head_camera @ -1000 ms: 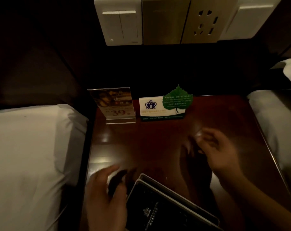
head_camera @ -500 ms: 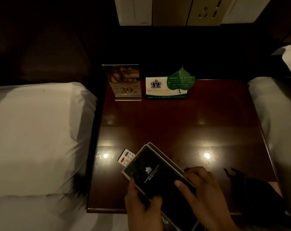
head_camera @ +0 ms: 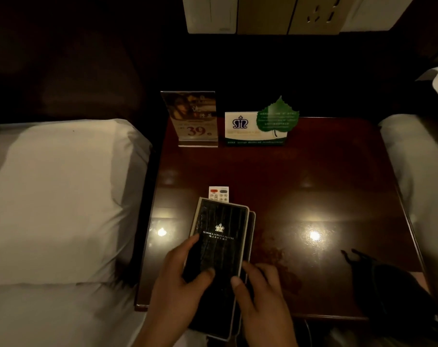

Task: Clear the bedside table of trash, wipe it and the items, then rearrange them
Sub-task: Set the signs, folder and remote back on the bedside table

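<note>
A black hotel folder (head_camera: 221, 242) with a pale edge lies lengthwise on the front left of the dark wooden bedside table (head_camera: 313, 186). My left hand (head_camera: 180, 279) grips its near left side, thumb on the cover. My right hand (head_camera: 260, 294) holds its near right edge with the fingers curled over it. A small white remote (head_camera: 218, 193) pokes out from under the folder's far end. At the back stand an acrylic price sign (head_camera: 196, 120) reading 39 and a white card stand with a green leaf (head_camera: 260, 127).
White pillows lie on beds at the left (head_camera: 62, 196) and right (head_camera: 418, 166). A black bag or cloth (head_camera: 388, 286) sits at the table's front right corner. Wall switches and a socket panel (head_camera: 275, 15) hang above the table.
The folder has swung from a diagonal to nearly straight and slid forward on the table. Both hands moved with it. The remote now shows at the folder's far end instead of its left side.
</note>
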`<state>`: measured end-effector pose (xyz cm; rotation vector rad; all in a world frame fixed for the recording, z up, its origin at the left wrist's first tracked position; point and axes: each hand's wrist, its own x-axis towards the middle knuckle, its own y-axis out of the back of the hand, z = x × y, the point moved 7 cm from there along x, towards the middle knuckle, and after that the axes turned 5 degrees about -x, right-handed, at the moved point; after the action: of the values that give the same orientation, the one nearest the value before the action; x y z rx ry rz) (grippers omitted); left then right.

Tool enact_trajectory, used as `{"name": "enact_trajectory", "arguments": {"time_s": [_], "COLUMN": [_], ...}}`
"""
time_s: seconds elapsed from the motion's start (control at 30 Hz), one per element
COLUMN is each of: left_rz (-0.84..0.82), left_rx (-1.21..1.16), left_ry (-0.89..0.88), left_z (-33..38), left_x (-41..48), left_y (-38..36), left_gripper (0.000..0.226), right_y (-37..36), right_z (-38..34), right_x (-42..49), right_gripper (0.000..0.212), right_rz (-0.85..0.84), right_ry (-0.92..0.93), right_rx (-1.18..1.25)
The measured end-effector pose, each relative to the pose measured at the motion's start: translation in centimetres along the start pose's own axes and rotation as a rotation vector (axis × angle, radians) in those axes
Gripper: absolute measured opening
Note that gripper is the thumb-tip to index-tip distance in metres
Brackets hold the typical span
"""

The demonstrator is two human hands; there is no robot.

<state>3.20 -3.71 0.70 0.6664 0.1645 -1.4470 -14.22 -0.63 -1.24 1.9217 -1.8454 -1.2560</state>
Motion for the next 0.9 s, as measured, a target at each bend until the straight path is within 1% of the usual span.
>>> {"name": "enact_trajectory", "arguments": {"time_s": [0.07,0.17,0.27,0.3,0.37,0.43,0.47,0.5,0.57,0.63,0.7,0.8,0.9], "left_rz": [0.035,0.067,0.053,0.028,-0.038,-0.063,-0.055,-0.036,-0.039,-0.062,-0.058,-0.022,0.006], "left_rx": [0.068,0.077,0.115,0.166,0.351,0.558,0.635,0.68,0.74,0.788,0.791,0.776,0.742], "left_ry": [-0.054,-0.065,-0.082,-0.087,-0.088,-0.099,-0.107,-0.116,-0.108,-0.101,-0.072,-0.055,-0.061], "left_z": [-0.1,0.0,0.2,0.3,0.3,0.2,0.1,0.2,-0.1,-0.1,-0.4,-1.4,-1.4], "left_x": [-0.6,-0.9,-1.3,-1.5,-2.0,-2.3,-2.3,-2.3,-2.4,-2.4,-2.2,-1.9,-2.0], "left_y": [0.0,-0.4,-0.9,-1.3,-2.1,-2.9,-3.3,-3.5,-4.4,-4.9,-4.6,-4.3,-4.2], "left_gripper": [0.07,0.077,0.093,0.1,0.108,0.115,0.119,0.122,0.125,0.127,0.126,0.119,0.115], "right_y": [-0.1,-0.5,-0.1,0.5,2.9,5.2,5.8,5.9,4.6,2.9,2.1,3.6,5.3], "right_z": [-0.4,-0.8,-0.6,-0.8,-1.7,-3.5,-4.9,-6.4,-8.7,-9.8,-10.0,-9.6,-7.7], "right_x": [0.1,0.2,0.7,1.3,3.6,7.1,9.0,10.7,13.5,15.0,15.4,14.9,13.8], "right_gripper": [0.043,0.045,0.048,0.048,0.042,0.041,0.042,0.043,0.045,0.047,0.046,0.04,0.038], "right_rz": [0.017,0.021,-0.007,-0.006,0.067,0.164,0.17,0.143,0.026,-0.131,-0.225,-0.198,-0.156], "right_ry": [0.039,0.066,0.076,0.079,0.096,0.164,0.216,0.271,0.355,0.4,0.425,0.461,0.392], "right_rx": [-0.044,-0.08,-0.122,-0.119,-0.069,-0.036,-0.054,-0.09,-0.171,-0.23,-0.288,-0.315,-0.254]}}
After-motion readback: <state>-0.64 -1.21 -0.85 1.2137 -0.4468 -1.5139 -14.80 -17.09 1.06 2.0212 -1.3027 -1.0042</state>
